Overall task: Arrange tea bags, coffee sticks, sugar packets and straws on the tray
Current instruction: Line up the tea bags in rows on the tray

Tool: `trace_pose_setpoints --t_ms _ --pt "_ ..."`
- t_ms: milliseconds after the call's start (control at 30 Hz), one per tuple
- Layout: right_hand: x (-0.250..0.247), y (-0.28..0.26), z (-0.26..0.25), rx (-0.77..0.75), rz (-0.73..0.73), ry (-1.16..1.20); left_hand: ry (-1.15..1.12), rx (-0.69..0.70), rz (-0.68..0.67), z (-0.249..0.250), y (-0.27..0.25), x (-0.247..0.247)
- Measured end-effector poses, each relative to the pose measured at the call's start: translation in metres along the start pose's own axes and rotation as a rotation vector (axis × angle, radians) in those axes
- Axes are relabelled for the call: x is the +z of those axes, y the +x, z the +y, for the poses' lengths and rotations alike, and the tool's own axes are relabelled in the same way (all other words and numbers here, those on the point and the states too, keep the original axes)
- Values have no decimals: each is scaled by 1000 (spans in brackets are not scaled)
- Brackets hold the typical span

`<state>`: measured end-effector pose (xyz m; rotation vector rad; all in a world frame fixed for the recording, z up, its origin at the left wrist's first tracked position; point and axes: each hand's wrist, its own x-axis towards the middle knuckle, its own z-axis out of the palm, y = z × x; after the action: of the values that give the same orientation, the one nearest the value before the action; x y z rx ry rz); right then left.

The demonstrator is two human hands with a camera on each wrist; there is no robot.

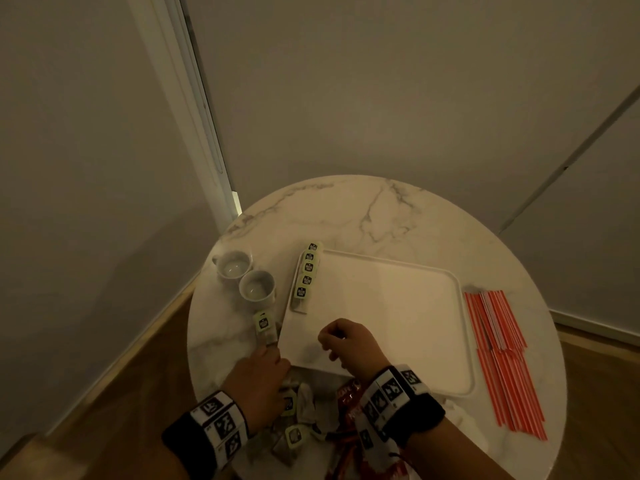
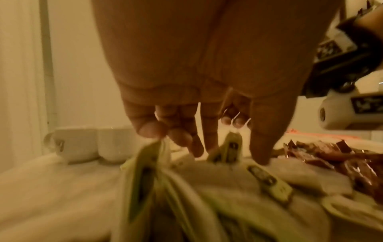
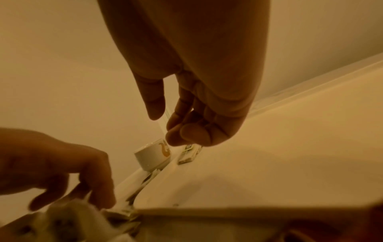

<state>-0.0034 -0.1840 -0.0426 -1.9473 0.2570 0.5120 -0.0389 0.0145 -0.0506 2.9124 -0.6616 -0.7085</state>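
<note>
Though heaped elsewhere, two cups (image 1: pixel 244 277).

White is being shown by the round table (image 1: pixel 408 216), its marble top being crossed by grey veins. The tray (image 1: pixel 465 341) is being seen as plain white, and the two cups (image 1: pixel 246 276) at the left as white too (a yellow-orange motif is being shown on one in the right wrist view). Pale green tags printed with black squares are being carried by the tea bags (image 1: pixel 306 277) along the tray's left rim. The straws (image 1: pixel 502 358) at the right are being seen striped in red and white. Red is being shown by the coffee sticks (image 1: pixel 349 434) at the near edge. Black-and-white square markers are being displayed on black wristbands (image 1: pixel 401 403).
</note>
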Motion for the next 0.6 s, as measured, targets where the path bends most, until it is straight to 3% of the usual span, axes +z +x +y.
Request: trace_pose_setpoints --t_ms 133,267,333,433,600 --pt "-1 -16 5 -20 -19 -13 67 -16 100 6 2 4" --pt "-3 -28 5 -59 -65 -60 -69 67 305 10 1 -18" --pt "-6 -33 0 -94 -138 -13 -310 12 354 14 2 -36" --pt "-10 -41 -12 -165 -206 120 -771 -74 299 21 3 -63" --pt "-16 -44 -32 -213 -57 423 -1592 -96 161 38 5 -87"
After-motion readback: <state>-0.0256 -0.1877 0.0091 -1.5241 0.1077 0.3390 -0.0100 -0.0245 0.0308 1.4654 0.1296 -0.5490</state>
